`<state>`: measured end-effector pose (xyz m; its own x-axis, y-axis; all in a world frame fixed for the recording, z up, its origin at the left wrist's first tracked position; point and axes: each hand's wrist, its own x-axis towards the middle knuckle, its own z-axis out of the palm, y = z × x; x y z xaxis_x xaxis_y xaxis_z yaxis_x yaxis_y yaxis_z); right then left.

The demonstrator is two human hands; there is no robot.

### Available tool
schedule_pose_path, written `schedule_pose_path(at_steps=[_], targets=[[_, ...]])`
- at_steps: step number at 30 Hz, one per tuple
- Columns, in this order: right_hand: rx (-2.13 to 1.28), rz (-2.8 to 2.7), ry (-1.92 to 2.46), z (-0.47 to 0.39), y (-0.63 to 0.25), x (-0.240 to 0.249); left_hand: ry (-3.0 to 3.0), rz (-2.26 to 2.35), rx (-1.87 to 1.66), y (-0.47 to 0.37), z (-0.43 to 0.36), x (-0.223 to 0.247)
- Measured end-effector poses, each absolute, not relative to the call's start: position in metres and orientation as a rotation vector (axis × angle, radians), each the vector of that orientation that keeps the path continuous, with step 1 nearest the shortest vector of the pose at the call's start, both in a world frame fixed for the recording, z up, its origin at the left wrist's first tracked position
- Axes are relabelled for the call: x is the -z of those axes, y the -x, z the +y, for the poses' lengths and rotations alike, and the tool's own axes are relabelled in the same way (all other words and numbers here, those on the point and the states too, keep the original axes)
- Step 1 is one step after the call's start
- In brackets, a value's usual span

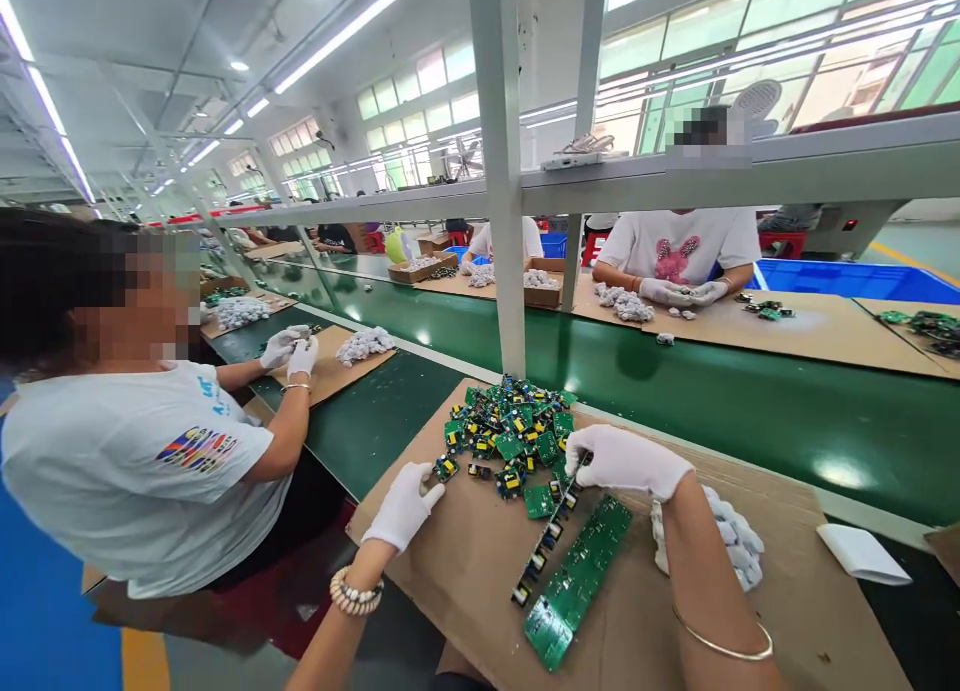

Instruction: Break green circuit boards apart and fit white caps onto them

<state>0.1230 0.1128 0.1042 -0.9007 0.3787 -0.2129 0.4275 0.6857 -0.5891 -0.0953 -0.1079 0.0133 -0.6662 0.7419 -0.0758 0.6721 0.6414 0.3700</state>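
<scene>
My left hand [403,508], in a white glove, pinches a small green circuit board [445,468] with a yellow part on it at the left edge of the pile. My right hand [630,461], gloved too, grips the upper end of a long circuit board strip [547,541], which stands on edge with its components facing left. Beside that strip a second long green board panel [579,583] lies with its flat solder side up. Just beyond both hands is a heap of small circuit boards [514,421] with yellow, blue and black components.
Cardboard [465,581] covers my work surface. White lumpy pieces [731,541] are heaped behind my right forearm, near a folded white sheet [864,554]. A green conveyor belt [660,371] runs beyond an upright post [501,171]. Gloved co-workers sit left and opposite.
</scene>
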Motion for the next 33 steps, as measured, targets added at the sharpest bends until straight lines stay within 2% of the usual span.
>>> schedule_pose_path(at_steps=[4,7,12,16,20,22,27,29,31,33], targets=[[1.086,2.822,-0.780,0.116,-0.138,-0.116,-1.209,2.597,-0.490,0.095,-0.094,-0.034],[1.247,2.838,-0.920,0.120,-0.151,-0.125,-1.301,2.615,-0.470,0.091,-0.083,-0.075],[1.654,2.764,-1.239,0.128,-0.172,-0.134,-1.839,2.326,-0.394,0.065,-0.039,-0.138],[1.862,2.721,-1.490,0.127,-0.176,-0.139,-2.120,2.188,-0.414,0.027,0.015,-0.146],[2.079,2.696,-1.573,0.123,-0.169,-0.141,-2.163,2.450,-0.473,-0.002,0.052,-0.134],[2.072,2.690,-1.687,0.122,-0.165,-0.139,-2.094,2.634,-0.582,-0.006,0.058,-0.132],[1.541,3.015,-2.002,0.123,-0.152,-0.132,-2.216,2.726,-0.703,0.005,0.053,-0.134],[1.448,3.116,-2.089,0.121,-0.141,-0.128,-2.272,2.701,-0.756,0.010,0.051,-0.135],[1.475,3.146,-2.270,0.120,-0.129,-0.124,-2.314,2.646,-0.826,0.014,0.049,-0.136],[1.726,3.097,-2.321,0.119,-0.120,-0.120,-2.324,2.580,-0.885,0.016,0.047,-0.138]])
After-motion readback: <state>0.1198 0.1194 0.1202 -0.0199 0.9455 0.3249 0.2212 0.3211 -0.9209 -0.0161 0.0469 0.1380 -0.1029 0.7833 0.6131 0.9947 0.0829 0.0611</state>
